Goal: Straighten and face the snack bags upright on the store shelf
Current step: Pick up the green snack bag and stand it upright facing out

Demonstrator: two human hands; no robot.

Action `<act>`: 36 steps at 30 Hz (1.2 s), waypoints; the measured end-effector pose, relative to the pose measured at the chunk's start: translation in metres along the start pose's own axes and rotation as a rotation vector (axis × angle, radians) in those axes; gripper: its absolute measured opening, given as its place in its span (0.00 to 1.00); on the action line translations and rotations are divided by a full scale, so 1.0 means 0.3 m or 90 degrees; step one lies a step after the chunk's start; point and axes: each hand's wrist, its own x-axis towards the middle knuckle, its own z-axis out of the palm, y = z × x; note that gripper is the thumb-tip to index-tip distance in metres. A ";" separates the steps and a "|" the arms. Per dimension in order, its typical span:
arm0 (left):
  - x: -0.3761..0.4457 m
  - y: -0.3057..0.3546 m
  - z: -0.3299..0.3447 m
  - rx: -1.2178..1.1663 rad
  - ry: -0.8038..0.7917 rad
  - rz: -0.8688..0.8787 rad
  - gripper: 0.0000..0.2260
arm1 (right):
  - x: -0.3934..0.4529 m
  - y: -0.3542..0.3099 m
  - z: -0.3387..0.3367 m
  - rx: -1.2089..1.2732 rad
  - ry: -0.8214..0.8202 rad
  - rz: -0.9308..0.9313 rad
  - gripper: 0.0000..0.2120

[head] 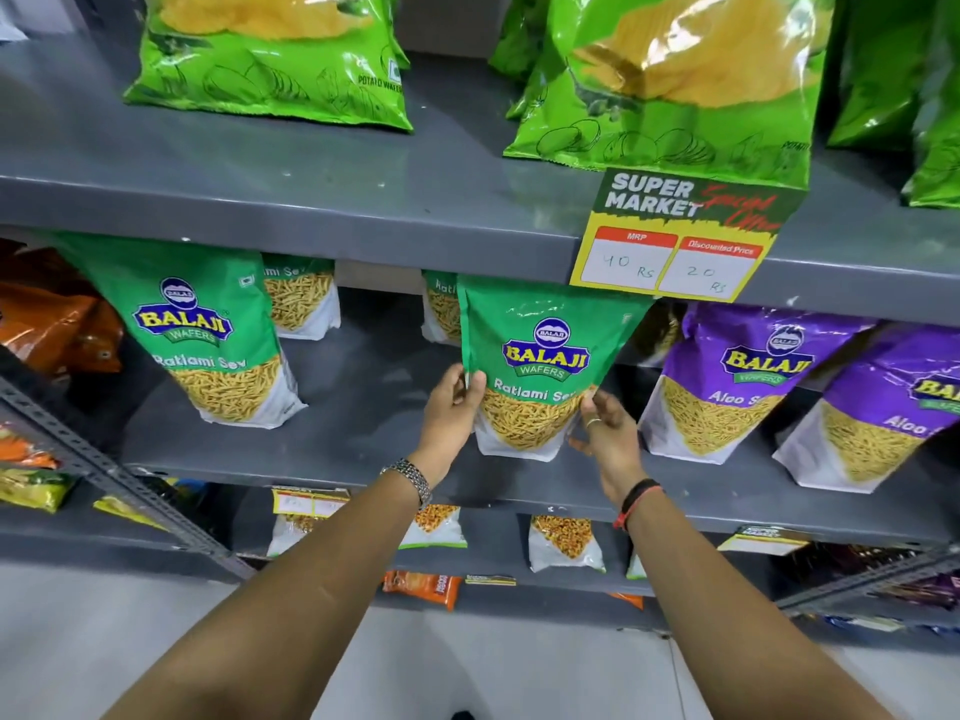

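A green Ratlami Sev bag (540, 356) stands upright, label forward, at the front of the grey middle shelf (363, 459). My left hand (452, 413) grips its left edge, thumb on the front. My right hand (608, 433) touches its lower right edge with the fingers loosely spread. A second green Ratlami Sev bag (208, 330) stands further left, leaning slightly. Two purple Aloo Sev bags (737, 376) (883, 423) stand to the right, tilted. More green sev bags (301, 298) sit behind.
The upper shelf holds large green potato wafer bags (275, 54) (675, 80), and a yellow price tag (680, 236) hangs over its edge. Orange bags (52, 314) sit at far left. Lower shelves hold small snack packets (566, 543). A slotted steel upright (119, 480) crosses at left.
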 end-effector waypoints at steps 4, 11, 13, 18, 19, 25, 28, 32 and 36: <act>-0.018 -0.038 -0.007 -0.011 -0.013 -0.018 0.13 | -0.012 0.027 0.028 0.030 -0.016 0.009 0.12; 0.015 -0.023 -0.094 -0.055 0.065 -0.004 0.12 | -0.004 0.021 0.188 0.059 -0.036 0.029 0.14; 0.033 -0.028 -0.130 -0.049 0.085 -0.006 0.12 | -0.005 0.017 0.236 0.061 -0.043 0.036 0.14; 0.046 -0.031 -0.185 -0.043 0.117 -0.020 0.13 | -0.022 0.013 0.285 0.059 -0.060 0.051 0.15; 0.046 -0.044 -0.189 -0.045 0.113 -0.020 0.16 | -0.025 0.012 0.279 0.054 -0.061 0.050 0.15; -0.029 -0.154 -0.073 -0.107 0.348 -0.166 0.07 | -0.028 0.083 0.051 0.041 0.070 -0.001 0.12; -0.107 -0.185 0.084 -0.127 0.291 -0.188 0.08 | -0.043 0.140 -0.175 0.050 0.220 -0.039 0.07; -0.084 -0.114 0.328 -0.178 0.080 -0.301 0.06 | -0.030 0.105 -0.471 0.087 0.368 -0.058 0.08; -0.031 0.006 0.543 -0.117 -0.149 -0.331 0.09 | 0.057 0.012 -0.628 0.125 0.343 -0.004 0.05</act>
